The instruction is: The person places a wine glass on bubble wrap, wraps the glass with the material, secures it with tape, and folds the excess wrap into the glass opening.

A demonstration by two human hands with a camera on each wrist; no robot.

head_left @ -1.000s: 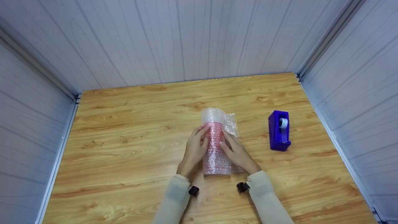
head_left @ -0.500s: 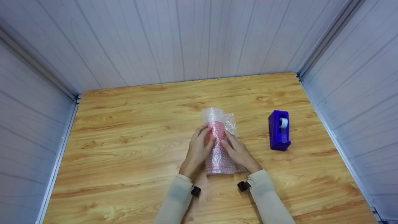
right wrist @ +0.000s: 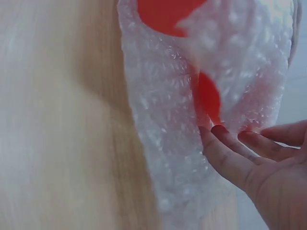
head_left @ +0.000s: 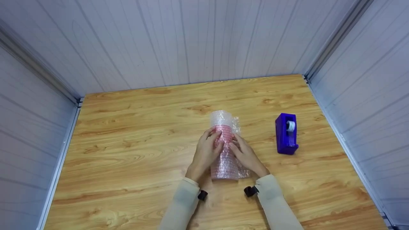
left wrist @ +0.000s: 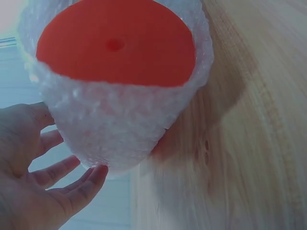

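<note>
A red cylinder (left wrist: 117,43) lies rolled in bubble wrap (head_left: 226,167) at the middle of the table. In the left wrist view its flat red end, with a small round dimple, shows inside the wrap. My left hand (head_left: 205,153) holds the roll's left side, thumb on top and fingers bent along the flank. On the other side, my right hand (head_left: 248,157) has its thumb on top of the roll and its fingertips at the wrap's edge. A strip of red (right wrist: 208,98) shows between wrap layers in the right wrist view. A loose flap (head_left: 243,173) of wrap extends to the right.
A blue-purple tape dispenser (head_left: 283,137) holding a roll of clear tape (head_left: 290,126) stands right of the hands. Pale panelled walls (head_left: 188,41) bound the wood-patterned table (head_left: 127,127) at the back and both sides.
The roll has shifted and turned slightly to the right, and less of the loose flap shows beside it. My left hand has moved a little right with it; the right hand has barely moved.
</note>
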